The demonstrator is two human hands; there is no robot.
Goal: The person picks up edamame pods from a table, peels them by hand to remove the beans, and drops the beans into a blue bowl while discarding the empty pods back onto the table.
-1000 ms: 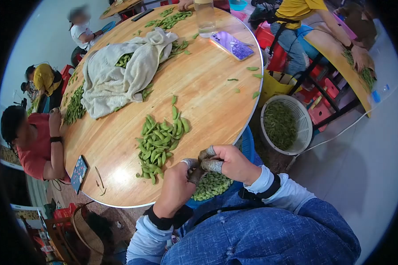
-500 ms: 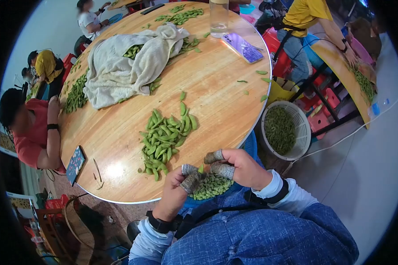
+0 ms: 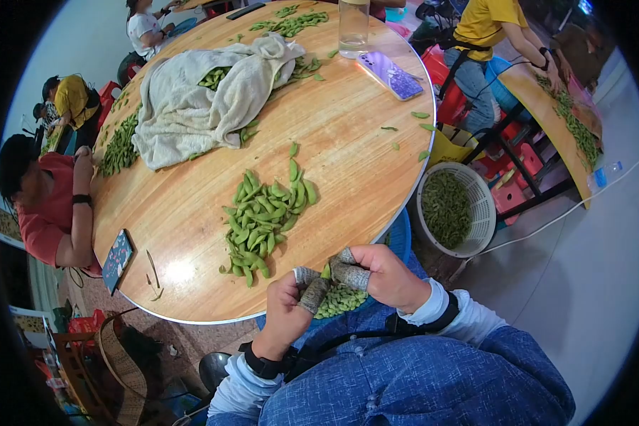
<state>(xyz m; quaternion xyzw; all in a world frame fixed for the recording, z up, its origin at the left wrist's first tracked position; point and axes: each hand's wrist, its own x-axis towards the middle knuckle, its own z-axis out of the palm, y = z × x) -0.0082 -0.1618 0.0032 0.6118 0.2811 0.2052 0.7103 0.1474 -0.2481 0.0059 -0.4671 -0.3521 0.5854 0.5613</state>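
Note:
A green soybean pod [image 3: 326, 271] shows between my two hands, over the blue basin [image 3: 402, 238] at the table edge. My left hand [image 3: 288, 307] is closed on its lower end, with grey knitted covers on the finger and thumb. Similar covers are on my right hand [image 3: 387, 275], whose fingertips pinch at the pod's other side; the exact contact is partly hidden. Below lie shelled green beans [image 3: 339, 301] in the basin, partly covered by my hands. A loose pile of soybean pods [image 3: 261, 220] rests on the round wooden table [image 3: 362, 177] just beyond my hands.
A whitish towel [image 3: 184, 106] covers more pods farther back. A purple phone [image 3: 390, 75] and a clear bottle [image 3: 353, 32] stand or lie at the far right edge. On the floor is a white basket [image 3: 484, 213] of pods. Another person [image 3: 53, 206] sits at left.
My right hand has come left and down, its fingers closing from apart to meet at the pod by my left hand. The pod pile looks the same.

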